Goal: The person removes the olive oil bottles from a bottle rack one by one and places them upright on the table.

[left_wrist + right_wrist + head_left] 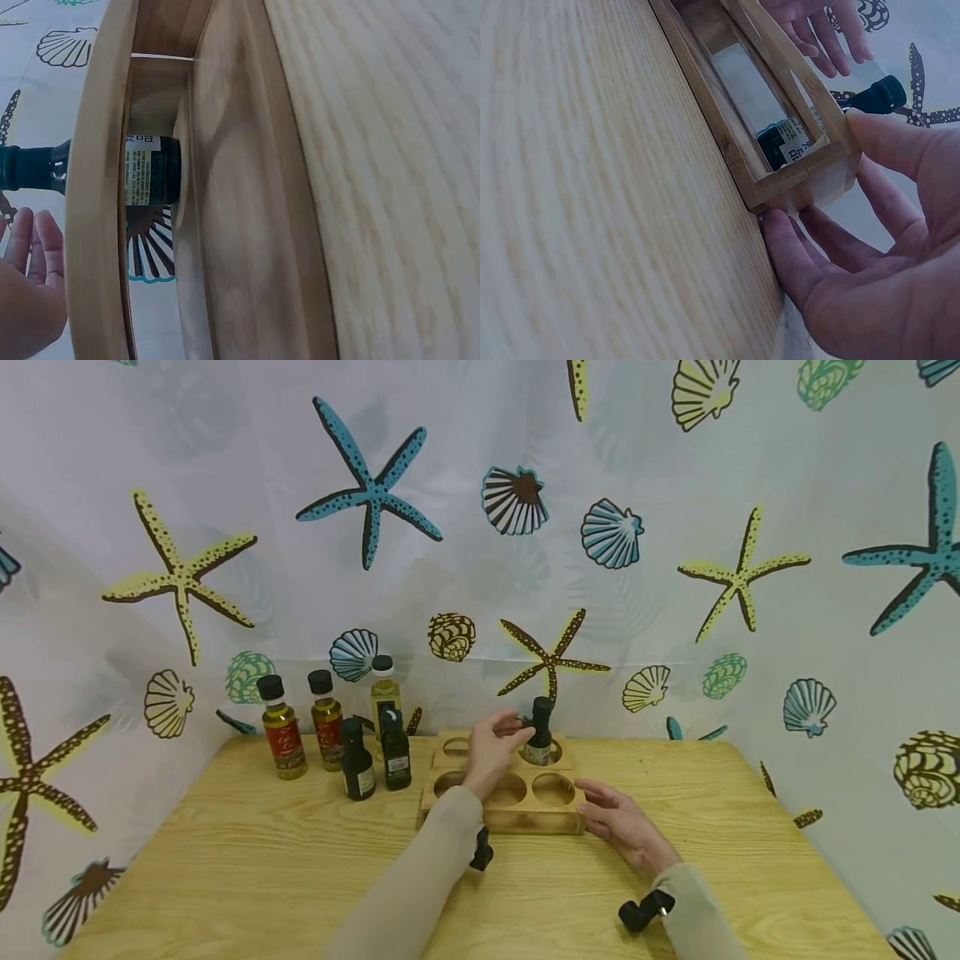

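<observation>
A two-tier wooden bottle rack (517,823) with round holes stands on the table. One dark bottle (541,722) sits upright in a back-row hole at the right, its pale label partly visible through the rack in both wrist views. My left hand (492,749) reaches over the rack beside this bottle. In the left wrist view, the fingers (51,244) look loosely extended and apart from the bottle. At the rack's right end, my right hand (624,823) holds the wood, thumb at the upper edge and fingers against the lower end, as the right wrist view shows.
Left of the rack stand two red-labelled oil bottles (284,739), a taller pale-yellow bottle (386,697) and two small dark bottles (358,770). A patterned curtain (465,568) hangs behind the wooden table (262,868).
</observation>
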Demonstrator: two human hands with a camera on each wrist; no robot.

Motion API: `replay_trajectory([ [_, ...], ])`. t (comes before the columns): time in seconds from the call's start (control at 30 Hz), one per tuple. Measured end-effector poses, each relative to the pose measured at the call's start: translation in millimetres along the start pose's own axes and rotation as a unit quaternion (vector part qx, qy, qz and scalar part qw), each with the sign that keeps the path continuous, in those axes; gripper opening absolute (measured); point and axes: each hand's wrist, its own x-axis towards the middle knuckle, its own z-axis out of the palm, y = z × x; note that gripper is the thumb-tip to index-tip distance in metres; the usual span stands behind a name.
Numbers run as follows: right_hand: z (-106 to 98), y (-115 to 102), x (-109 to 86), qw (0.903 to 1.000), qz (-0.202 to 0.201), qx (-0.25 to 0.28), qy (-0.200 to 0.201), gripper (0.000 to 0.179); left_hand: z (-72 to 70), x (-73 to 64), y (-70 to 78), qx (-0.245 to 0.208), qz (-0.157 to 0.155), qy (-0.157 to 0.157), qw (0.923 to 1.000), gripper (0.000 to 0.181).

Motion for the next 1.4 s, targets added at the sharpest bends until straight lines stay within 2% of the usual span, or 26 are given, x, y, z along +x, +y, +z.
replay_trajectory([
  [0.23,-1.2,-0.4,-0.3,1.0,-0.002,-0.005,0.002,0.053,8.2,6.4,2.9,0.016,-0.034,-0.019,0.9991,0.044],
  [0.33,-1.1,-0.9,-1.2,1.0,-0.001,-0.004,0.002,0.054,13.2,8.8,2.1,0.025,-0.037,-0.029,0.9986,0.044],
  [0.53,-0.8,-0.9,-3.5,1.0,-0.002,-0.007,-0.005,0.058,21.6,11.5,2.6,0.03,-0.048,-0.019,0.9982,0.037],
  [0.6,-1.3,-0.8,-3.7,0.9999,-0.002,-0.009,-0.009,0.058,24.2,12.9,4.9,0.031,-0.055,-0.014,0.9979,0.038],
  [0.8,-1.8,-0.4,-2.4,0.9999,0.0,-0.01,0.002,0.055,32.4,19.1,16.1,0.022,-0.069,-0.041,0.9965,0.045],
  [1.0,2.1,0.8,-0.9,1.0,0.001,-0.008,0.002,0.053,31.7,20.6,20.4,0.043,-0.096,-0.044,0.9935,0.044],
  [1.27,3.1,2.1,2.8,1.0,-0.005,-0.007,0.002,0.054,28.1,19.0,20.4,0.038,-0.082,-0.051,0.9947,0.044],
  [1.4,-1.4,0.8,0.1,0.9999,-0.004,-0.009,0.004,0.054,30.7,20.0,18.0,0.011,-0.073,-0.066,0.9951,0.046],
])
